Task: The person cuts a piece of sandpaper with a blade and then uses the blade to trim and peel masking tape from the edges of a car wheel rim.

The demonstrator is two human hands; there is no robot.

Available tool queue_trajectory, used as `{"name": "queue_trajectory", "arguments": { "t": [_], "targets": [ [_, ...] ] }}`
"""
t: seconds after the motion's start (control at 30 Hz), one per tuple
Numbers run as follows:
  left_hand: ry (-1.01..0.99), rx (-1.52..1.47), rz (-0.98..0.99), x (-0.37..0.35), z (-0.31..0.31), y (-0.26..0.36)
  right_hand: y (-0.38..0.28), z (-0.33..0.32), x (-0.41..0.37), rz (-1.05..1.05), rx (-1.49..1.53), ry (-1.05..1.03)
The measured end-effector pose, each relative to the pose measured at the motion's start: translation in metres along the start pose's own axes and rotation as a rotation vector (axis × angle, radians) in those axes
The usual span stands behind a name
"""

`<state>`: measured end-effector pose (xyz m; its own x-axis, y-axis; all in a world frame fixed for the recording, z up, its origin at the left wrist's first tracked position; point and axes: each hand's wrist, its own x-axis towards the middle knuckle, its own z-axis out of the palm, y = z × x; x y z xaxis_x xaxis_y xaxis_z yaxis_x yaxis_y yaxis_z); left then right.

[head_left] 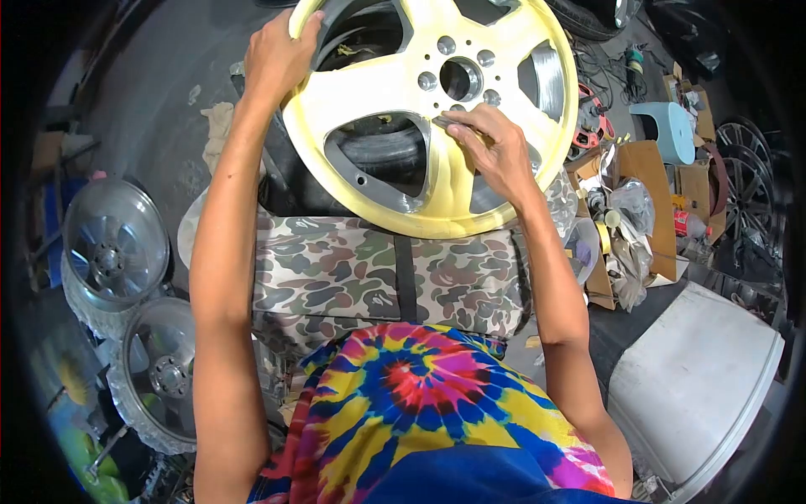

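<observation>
My left hand (281, 55) grips the rim of the yellow wheel (378, 88), fingers curled over its edge. My right hand (495, 147) pinches a grey pad (447, 123) against a spoke. The wheel lies on a tyre (378, 155) before me.

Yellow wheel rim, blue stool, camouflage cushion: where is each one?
yellow wheel rim (363, 94): head view, on its left spoke.
blue stool (669, 122): head view, on its seat top.
camouflage cushion (332, 273): head view, on its left half.
</observation>
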<state>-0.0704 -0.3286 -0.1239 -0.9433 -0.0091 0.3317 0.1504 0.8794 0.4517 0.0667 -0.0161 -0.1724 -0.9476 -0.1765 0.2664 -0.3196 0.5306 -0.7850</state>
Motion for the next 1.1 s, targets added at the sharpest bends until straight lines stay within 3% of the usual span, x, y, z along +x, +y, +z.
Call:
{"name": "queue_trajectory", "arguments": {
  "t": [0.23,0.33,0.4,0.47,0.67,0.83,0.9,1.1],
  "targets": [
    [-0.060,0.036,-0.026,0.004,-0.003,0.002,0.006,-0.004,0.010,-0.063,-0.021,-0.083],
    [0.055,0.029,0.067,0.000,-0.008,0.018,0.009,-0.004,0.013,-0.057,0.028,-0.087],
    [-0.031,-0.071,-0.017,0.001,-0.011,0.023,0.012,-0.004,0.014,-0.064,0.045,-0.089],
    [-0.025,-0.018,0.009,0.009,0.004,-0.009,0.013,-0.006,0.015,-0.114,0.002,-0.115],
    [-0.024,0.036,0.005,0.013,0.008,-0.022,0.006,0.000,0.011,-0.203,-0.120,-0.133],
    [0.016,0.043,0.035,0.009,0.003,-0.007,0.002,-0.003,0.007,-0.200,-0.037,-0.084],
    [-0.019,-0.025,-0.048,-0.001,-0.012,0.025,-0.005,-0.013,0.002,0.053,0.034,-0.147],
    [-0.018,-0.072,-0.030,-0.003,-0.015,0.027,-0.005,-0.007,-0.010,-0.079,-0.067,-0.075]
  ]
}}
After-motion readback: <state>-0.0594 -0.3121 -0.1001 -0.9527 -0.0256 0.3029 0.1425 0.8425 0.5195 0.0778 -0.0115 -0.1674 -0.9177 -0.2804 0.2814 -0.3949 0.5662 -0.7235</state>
